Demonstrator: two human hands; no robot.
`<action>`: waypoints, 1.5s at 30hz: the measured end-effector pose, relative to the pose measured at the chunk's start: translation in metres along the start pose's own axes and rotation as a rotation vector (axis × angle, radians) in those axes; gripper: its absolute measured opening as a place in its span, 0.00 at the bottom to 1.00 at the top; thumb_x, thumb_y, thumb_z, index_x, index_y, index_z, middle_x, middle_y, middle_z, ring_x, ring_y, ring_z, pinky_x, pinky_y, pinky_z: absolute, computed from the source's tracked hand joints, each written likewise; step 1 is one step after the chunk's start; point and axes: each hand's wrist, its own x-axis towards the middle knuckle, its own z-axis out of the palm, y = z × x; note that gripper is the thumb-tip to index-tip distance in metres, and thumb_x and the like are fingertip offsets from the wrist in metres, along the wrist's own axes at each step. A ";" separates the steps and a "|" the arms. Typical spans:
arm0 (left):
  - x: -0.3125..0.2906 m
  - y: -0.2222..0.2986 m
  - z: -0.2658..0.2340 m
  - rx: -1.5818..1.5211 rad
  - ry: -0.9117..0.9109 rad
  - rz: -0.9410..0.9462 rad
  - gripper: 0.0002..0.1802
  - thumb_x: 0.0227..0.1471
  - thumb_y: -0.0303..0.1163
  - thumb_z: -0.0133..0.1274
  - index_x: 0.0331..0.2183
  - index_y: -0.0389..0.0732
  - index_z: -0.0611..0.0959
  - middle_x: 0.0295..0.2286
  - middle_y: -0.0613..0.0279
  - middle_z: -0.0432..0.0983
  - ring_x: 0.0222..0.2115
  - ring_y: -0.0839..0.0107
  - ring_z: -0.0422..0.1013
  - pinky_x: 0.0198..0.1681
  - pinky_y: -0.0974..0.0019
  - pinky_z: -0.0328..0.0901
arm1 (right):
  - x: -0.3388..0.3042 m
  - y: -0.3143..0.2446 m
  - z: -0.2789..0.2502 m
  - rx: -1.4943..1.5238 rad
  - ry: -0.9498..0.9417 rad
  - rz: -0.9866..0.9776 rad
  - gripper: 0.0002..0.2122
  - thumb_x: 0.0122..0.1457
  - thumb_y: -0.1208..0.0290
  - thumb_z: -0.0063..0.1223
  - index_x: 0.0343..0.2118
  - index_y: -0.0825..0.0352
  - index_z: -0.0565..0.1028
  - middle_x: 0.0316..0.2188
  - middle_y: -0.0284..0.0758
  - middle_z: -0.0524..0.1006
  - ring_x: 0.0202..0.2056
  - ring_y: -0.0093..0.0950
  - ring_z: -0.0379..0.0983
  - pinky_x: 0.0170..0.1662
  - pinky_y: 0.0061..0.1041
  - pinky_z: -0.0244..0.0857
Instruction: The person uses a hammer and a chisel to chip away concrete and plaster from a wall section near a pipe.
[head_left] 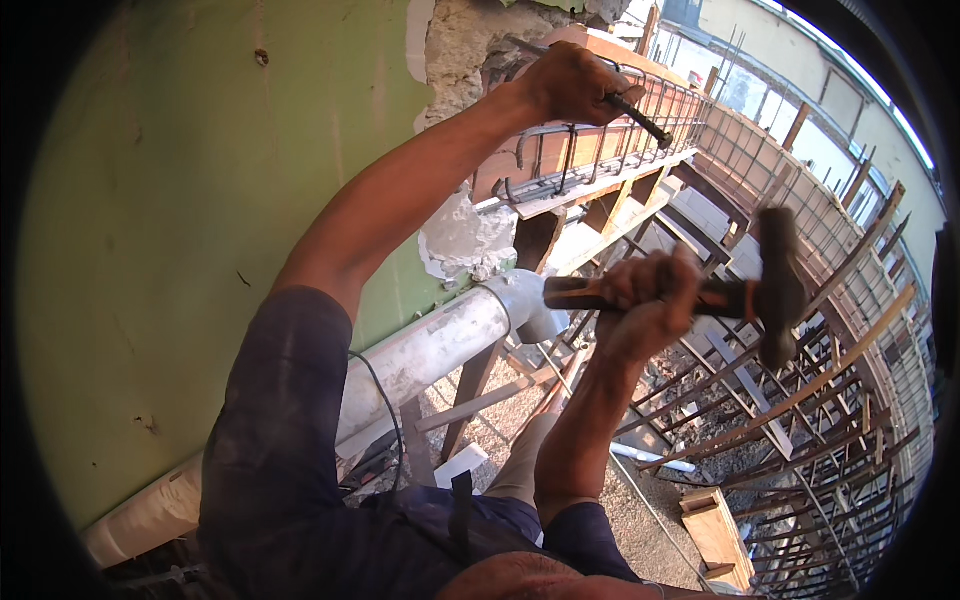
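Note:
My left hand (578, 86) is closed round a dark steel chisel (642, 120), raised beside the broken edge of the wall. The chisel's free end sticks out toward the lower right, and its other end points at the rough, chipped masonry (465, 65). Lower and further right, my right hand (650, 292) grips a hammer (778, 300) by its black and orange handle. The hammer head, slightly blurred, is to the right of that hand and apart from the chisel. Where the chisel's tip meets the masonry is hard to make out.
A green wall (210, 220) fills the left side. Along its foot runs a thick, pale pipe (430, 350) with an elbow. Beyond my left hand, a rebar cage (600, 150) lies in wooden formwork. Several bars and timbers (800, 440) crowd the lower right, near a wooden box (715, 535).

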 end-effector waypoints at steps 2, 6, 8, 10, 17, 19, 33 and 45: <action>-0.013 -0.001 -0.005 0.019 -0.069 0.014 0.23 0.52 0.42 0.57 0.10 0.46 0.74 0.10 0.61 0.68 0.11 0.61 0.67 0.17 0.60 0.63 | -0.003 0.033 -0.020 -0.030 0.010 0.436 0.19 0.62 0.63 0.52 0.18 0.57 0.57 0.10 0.23 0.50 0.10 0.17 0.46 0.13 0.21 0.43; -0.014 -0.005 -0.007 -0.010 -0.038 0.111 0.24 0.53 0.37 0.58 0.09 0.45 0.71 0.08 0.63 0.63 0.08 0.65 0.60 0.13 0.62 0.56 | -0.033 -0.014 -0.041 -0.107 0.087 0.195 0.14 0.63 0.65 0.50 0.22 0.57 0.60 0.10 0.21 0.51 0.08 0.15 0.45 0.10 0.20 0.43; -0.013 -0.006 -0.005 -0.011 0.009 0.090 0.24 0.53 0.37 0.58 0.10 0.46 0.71 0.07 0.63 0.62 0.08 0.65 0.60 0.13 0.62 0.56 | -0.029 -0.065 -0.042 -0.109 0.105 -0.099 0.18 0.66 0.63 0.41 0.19 0.55 0.55 0.10 0.22 0.50 0.10 0.15 0.44 0.11 0.20 0.44; -0.006 -0.008 -0.001 -0.044 0.035 0.082 0.23 0.52 0.37 0.58 0.11 0.46 0.71 0.07 0.63 0.61 0.08 0.65 0.60 0.13 0.61 0.56 | -0.014 -0.116 -0.042 0.056 -0.067 -0.551 0.18 0.66 0.65 0.39 0.18 0.56 0.54 0.10 0.23 0.49 0.10 0.16 0.46 0.12 0.20 0.45; -0.005 -0.004 0.003 -0.070 0.014 0.058 0.23 0.53 0.39 0.58 0.10 0.46 0.72 0.07 0.63 0.60 0.08 0.64 0.59 0.13 0.61 0.55 | 0.001 0.003 -0.010 0.010 0.076 0.070 0.17 0.63 0.64 0.49 0.18 0.57 0.58 0.11 0.22 0.53 0.10 0.16 0.46 0.15 0.21 0.43; -0.019 -0.009 -0.004 0.000 -0.054 0.079 0.24 0.53 0.39 0.58 0.10 0.45 0.71 0.07 0.63 0.60 0.08 0.64 0.59 0.13 0.61 0.56 | -0.014 0.026 -0.020 -0.180 -0.010 0.343 0.15 0.60 0.66 0.55 0.21 0.59 0.62 0.11 0.21 0.54 0.10 0.15 0.48 0.13 0.19 0.44; -0.001 -0.001 -0.002 -0.077 0.004 0.038 0.11 0.41 0.33 0.59 0.15 0.47 0.75 0.11 0.64 0.68 0.11 0.66 0.65 0.16 0.62 0.60 | 0.006 -0.014 -0.008 0.103 0.068 -0.185 0.18 0.64 0.65 0.43 0.16 0.56 0.55 0.10 0.21 0.50 0.12 0.15 0.47 0.15 0.21 0.46; -0.005 -0.014 -0.009 -0.041 0.065 0.042 0.17 0.52 0.39 0.60 0.15 0.46 0.80 0.08 0.64 0.65 0.09 0.68 0.64 0.13 0.64 0.60 | 0.006 -0.151 -0.042 0.123 -0.033 -0.728 0.18 0.66 0.65 0.39 0.17 0.54 0.53 0.10 0.24 0.50 0.10 0.16 0.45 0.13 0.21 0.47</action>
